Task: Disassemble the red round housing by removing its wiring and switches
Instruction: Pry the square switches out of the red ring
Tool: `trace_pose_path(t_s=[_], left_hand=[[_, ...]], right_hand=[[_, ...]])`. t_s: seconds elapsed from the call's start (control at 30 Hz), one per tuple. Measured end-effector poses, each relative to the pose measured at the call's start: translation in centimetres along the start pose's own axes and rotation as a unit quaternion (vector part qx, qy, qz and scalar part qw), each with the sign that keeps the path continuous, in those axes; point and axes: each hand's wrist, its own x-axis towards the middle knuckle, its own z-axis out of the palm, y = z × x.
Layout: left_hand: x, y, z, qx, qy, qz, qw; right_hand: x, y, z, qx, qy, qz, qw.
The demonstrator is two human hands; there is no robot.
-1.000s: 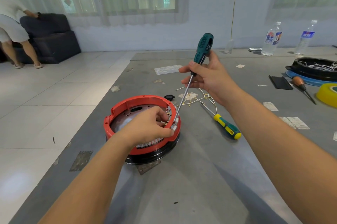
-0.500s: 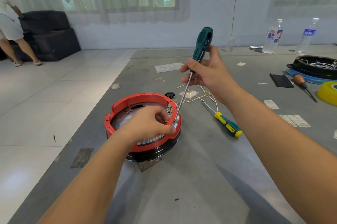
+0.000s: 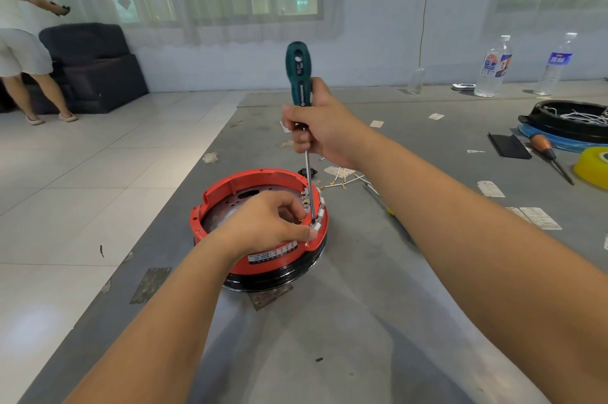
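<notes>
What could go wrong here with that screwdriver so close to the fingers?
The green-handled screwdriver, gripped by the right hand, has its tip at the white switches on the red round housing. The left hand pinches right beside the tip, so a slip could jab a finger. Prying might also crack a switch.

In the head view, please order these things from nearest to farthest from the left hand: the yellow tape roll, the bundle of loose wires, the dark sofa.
1. Bundle of loose wires: just beyond the left hand, past the red housing's far rim.
2. Yellow tape roll: far right on the grey surface.
3. Dark sofa: far left, against the back wall.
</notes>
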Motion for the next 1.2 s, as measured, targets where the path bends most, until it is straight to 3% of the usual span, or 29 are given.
trace_pose_path(t_s=[0.7,0.9,1.07,1.2], left_hand=[[0.5,0.0,-0.2,-0.051,-0.025,-0.031,0.998],[0.6,-0.3,0.3,0.013,-0.007,0.000,1.000],[0.4,-0.5,1.3,0.093,0.035,0.031,0.995],[0.4,-0.6,1.3,0.095,0.041,0.047,0.993]], right_hand=[[1.9,1.9,1.3,0.065,-0.005,0.023,0.998],[1.0,2.7,-1.5,0.172,0.105,0.019,0.979],[-0.6,4.7,-5.1,0.304,0.232,0.017,0.924],[-2.3,6.6,-7.2,0.374,0.300,0.018,0.877]])
